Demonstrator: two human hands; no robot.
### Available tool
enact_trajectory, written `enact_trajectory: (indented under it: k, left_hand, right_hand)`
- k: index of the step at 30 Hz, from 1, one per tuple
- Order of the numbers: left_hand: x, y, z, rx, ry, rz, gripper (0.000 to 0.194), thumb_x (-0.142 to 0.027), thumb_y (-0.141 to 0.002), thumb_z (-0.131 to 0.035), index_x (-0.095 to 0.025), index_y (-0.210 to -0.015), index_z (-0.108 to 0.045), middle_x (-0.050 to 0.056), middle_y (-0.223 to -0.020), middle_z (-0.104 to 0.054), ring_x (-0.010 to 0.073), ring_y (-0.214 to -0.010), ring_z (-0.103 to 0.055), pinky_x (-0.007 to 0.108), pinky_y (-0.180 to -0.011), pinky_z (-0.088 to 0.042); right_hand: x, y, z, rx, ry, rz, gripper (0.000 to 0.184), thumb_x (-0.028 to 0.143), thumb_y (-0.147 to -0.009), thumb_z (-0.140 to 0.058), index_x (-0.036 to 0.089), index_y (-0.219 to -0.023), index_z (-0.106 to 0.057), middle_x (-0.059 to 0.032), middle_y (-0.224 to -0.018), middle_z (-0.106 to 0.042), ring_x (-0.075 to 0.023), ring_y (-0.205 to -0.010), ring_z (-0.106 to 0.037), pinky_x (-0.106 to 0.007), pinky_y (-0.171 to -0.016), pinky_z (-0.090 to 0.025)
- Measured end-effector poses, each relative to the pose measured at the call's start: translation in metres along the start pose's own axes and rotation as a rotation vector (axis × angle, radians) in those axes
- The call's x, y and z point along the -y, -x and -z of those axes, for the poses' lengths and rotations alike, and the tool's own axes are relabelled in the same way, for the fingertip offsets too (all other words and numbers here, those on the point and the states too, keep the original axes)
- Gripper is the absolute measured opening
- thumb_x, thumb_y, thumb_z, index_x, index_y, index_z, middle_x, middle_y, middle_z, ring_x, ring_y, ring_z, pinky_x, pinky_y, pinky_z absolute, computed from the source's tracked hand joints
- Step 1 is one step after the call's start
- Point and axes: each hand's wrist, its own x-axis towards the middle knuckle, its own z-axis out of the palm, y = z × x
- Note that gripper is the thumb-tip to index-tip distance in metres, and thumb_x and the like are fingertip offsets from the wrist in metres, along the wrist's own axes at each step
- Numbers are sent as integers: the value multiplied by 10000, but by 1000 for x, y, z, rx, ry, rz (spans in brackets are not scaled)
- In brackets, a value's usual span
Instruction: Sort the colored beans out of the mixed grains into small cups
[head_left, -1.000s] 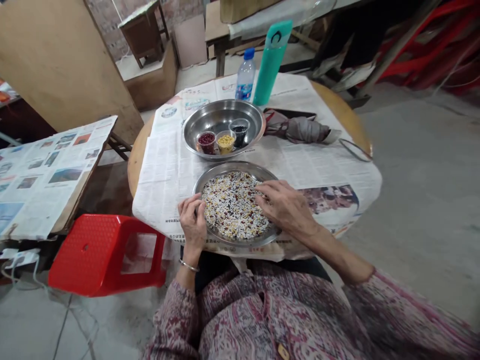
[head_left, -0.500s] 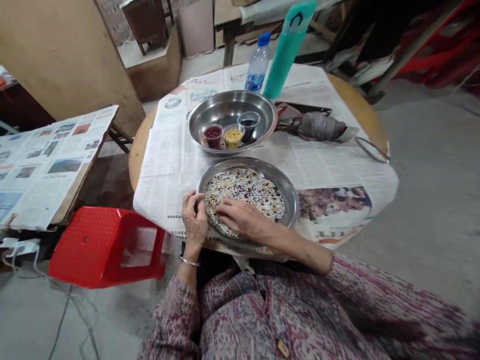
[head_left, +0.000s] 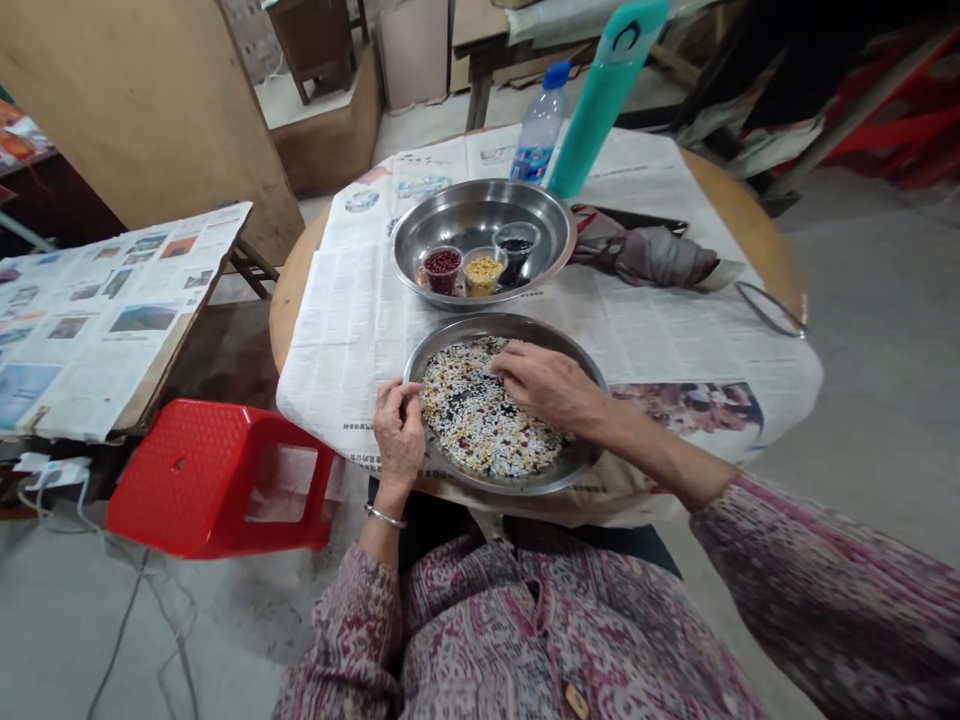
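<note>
A round steel plate [head_left: 517,487] close to me holds a mix of white, yellow, dark red and black grains and beans [head_left: 484,430]. My left hand [head_left: 400,437] grips the plate's left rim, thumb and fingers closed on it. Over the far right part of the mix is my right hand [head_left: 551,388], fingers bent together and tips down among the grains; whatever they pinch is hidden. Behind the plate stands a deeper steel basin [head_left: 420,215]. Inside it are clear cups of dark red beans [head_left: 442,264], yellow split beans [head_left: 482,270] and black beans [head_left: 515,250].
Newspaper [head_left: 337,330] covers the round table. At the back stand a blue-capped plastic bottle [head_left: 537,135] and a tall teal bottle [head_left: 604,110]. A folded grey umbrella [head_left: 652,252] lies right of the basin. On the floor at left is a red plastic stool [head_left: 195,475].
My right hand has moved from the left part of the plate to its far right, and darker gaps show among the grains. My left hand stays on the rim. The view has shifted slightly.
</note>
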Motion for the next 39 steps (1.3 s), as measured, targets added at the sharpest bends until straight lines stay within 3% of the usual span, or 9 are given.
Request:
enact_trajectory:
  k: [4, 8, 15, 20, 24, 30, 34, 37, 39]
  left_hand:
    - [-1, 0, 0, -9, 10, 5, 161, -157, -938, -524, -202, -936, -678, 67, -1062, -650, 206, -1092, -601, 344, -1022, -471]
    - [-1, -1, -1, -10, 34, 2, 157, -168, -946, -517, -199, -947, -671, 66, -1056, -648, 204, -1077, -600, 340, -1012, -469]
    - [2, 0, -2, -10, 109, 135, 221, -220, -990, -457, -208, -1153, -605, 69, -1154, -658, 207, -1106, -604, 366, -1033, -455]
    - [3, 2, -3, 6, 130, 163, 224, -214, -987, -454, -214, -1166, -589, 73, -1171, -656, 208, -1107, -610, 392, -1038, -463]
    - [2, 2, -3, 0, 122, 144, 209, -207, -988, -459, -232, -1140, -600, 67, -1161, -666, 212, -1118, -610, 408, -1041, -465]
    - [3, 2, -3, -2, 127, 107, 211, -183, -975, -468, -234, -1119, -614, 68, -1168, -673, 208, -1126, -613, 404, -1044, -469]
    - [3, 2, -3, 0, 120, 109, 213, -193, -981, -462, -231, -1126, -614, 70, -1160, -671, 210, -1123, -612, 410, -1045, -469]
    - [2, 2, -3, 1, 112, 100, 211, -195, -983, -457, -229, -1118, -615, 67, -1143, -671, 208, -1112, -614, 406, -1042, -473]
    - [2, 2, -3, -3, 107, 92, 206, -198, -983, -455, -229, -1110, -615, 66, -1133, -669, 207, -1104, -614, 404, -1041, -474]
  right_hand:
    - [-5, -10, -2, -85, -35, -95, 257, 128, -880, -507, 195, -1020, -712, -86, -1021, -699, -230, -976, -619, -367, -873, -493]
    - [5, -39, -15, -66, -5, -212, 241, 277, -929, -538, 173, -1033, -729, -127, -1026, -701, -291, -1032, -589, -453, -925, -481]
    - [47, -57, -29, 69, -183, 45, 194, 340, -907, -607, 173, -973, -683, -115, -1002, -665, -253, -966, -567, -400, -900, -454]
    - [64, -34, -16, 269, -215, 315, 39, 213, -845, -618, 198, -822, -647, -62, -909, -634, -202, -860, -539, -350, -809, -420]
    - [49, -6, 6, 359, -156, 418, 84, 135, -811, -594, 210, -780, -616, -45, -856, -612, -205, -862, -527, -357, -813, -412]
    - [26, 29, 39, 268, -152, 309, 137, 154, -904, -502, 203, -875, -627, -72, -926, -635, -192, -843, -572, -327, -755, -443]
    - [48, 51, 46, 367, -253, 246, 206, 157, -952, -453, 202, -951, -654, -50, -876, -677, -163, -768, -626, -295, -692, -465]
    - [68, 62, 42, 430, -318, 219, 235, 130, -945, -468, 202, -1024, -677, -55, -931, -725, -168, -851, -680, -292, -757, -520]
    - [74, 65, 36, 405, -319, 200, 250, 118, -926, -494, 199, -1069, -682, -70, -998, -740, -183, -923, -696, -307, -807, -550]
